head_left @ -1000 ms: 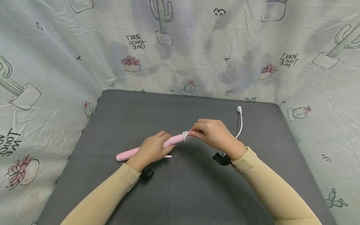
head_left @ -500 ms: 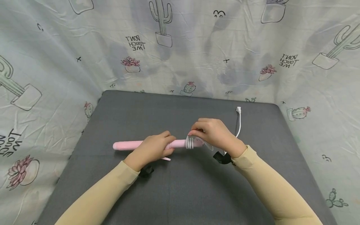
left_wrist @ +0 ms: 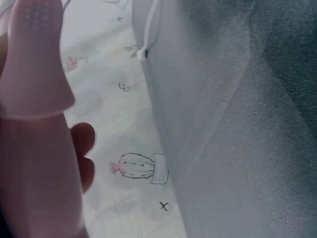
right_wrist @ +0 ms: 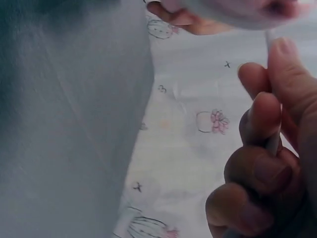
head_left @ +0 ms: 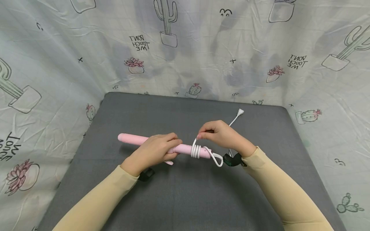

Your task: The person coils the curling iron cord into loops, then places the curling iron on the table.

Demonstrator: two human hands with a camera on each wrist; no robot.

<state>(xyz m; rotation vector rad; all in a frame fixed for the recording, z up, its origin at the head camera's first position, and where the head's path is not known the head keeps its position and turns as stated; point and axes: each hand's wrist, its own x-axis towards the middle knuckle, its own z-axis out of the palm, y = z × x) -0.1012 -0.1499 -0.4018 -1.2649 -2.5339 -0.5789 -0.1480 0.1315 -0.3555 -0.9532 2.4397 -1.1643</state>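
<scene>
My left hand grips a pink curling iron around its middle, above the table. The barrel's rounded tip points left, a little higher than the handle end. White power cord lies in several turns around the handle, and a loose loop hangs from its right end. Thumb and fingers of my right hand pinch the cord just above these turns; the right wrist view shows the cord running through the curled fingers. In the left wrist view, the curling iron fills the left side, with two fingertips behind it.
The cord's free end runs behind my right hand to a white plug near the far edge of the grey table. Dark wrist straps sit at both wrists. A cactus-print cloth hangs around the table.
The curling iron has swung: its barrel tip has risen and its handle end has dropped. A cord loop now shows at the handle end. The plug has shifted slightly left.
</scene>
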